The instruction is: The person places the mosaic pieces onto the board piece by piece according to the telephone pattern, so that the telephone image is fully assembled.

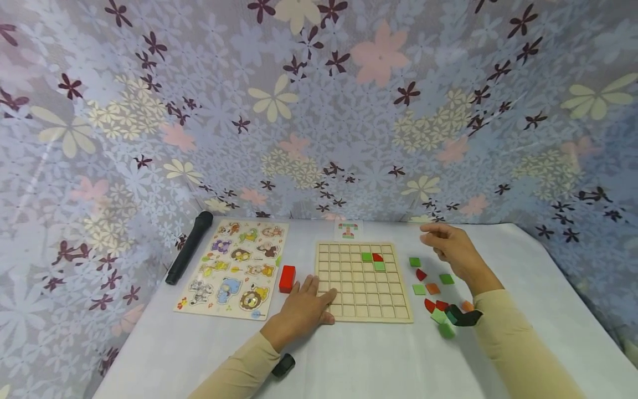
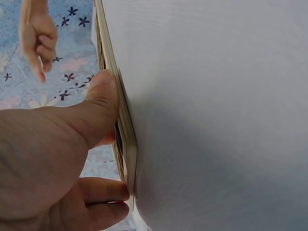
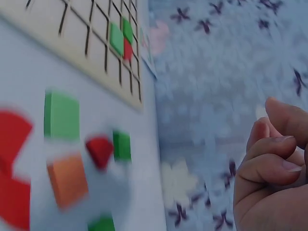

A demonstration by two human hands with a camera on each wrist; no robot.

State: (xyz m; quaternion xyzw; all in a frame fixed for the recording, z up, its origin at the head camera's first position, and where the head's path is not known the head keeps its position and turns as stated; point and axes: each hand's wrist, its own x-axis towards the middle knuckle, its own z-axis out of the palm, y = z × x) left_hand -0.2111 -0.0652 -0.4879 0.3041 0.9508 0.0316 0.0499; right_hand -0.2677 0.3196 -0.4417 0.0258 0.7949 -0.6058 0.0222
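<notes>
A wooden grid board (image 1: 369,299) lies on the table. In its upper right cells sit a green square tile (image 1: 366,256), a red quarter-round tile (image 1: 377,257) and a light green square tile (image 1: 379,266). My left hand (image 1: 303,309) rests at the board's lower left corner, its thumb (image 2: 103,94) against the edge in the left wrist view. Raised to the right of the board, my right hand (image 1: 454,255) has loosely bent fingers, with nothing visible in them. Loose tiles lie below it, among them a green square (image 1: 415,261), a red piece (image 1: 421,274) and an orange square (image 1: 432,288).
Behind the board is a small pattern card (image 1: 348,231) with a T shape. A red block (image 1: 287,279) stands left of the board, beside an animal puzzle (image 1: 234,299) and a black microphone (image 1: 189,248). A flowered cloth (image 1: 319,111) hangs at the back.
</notes>
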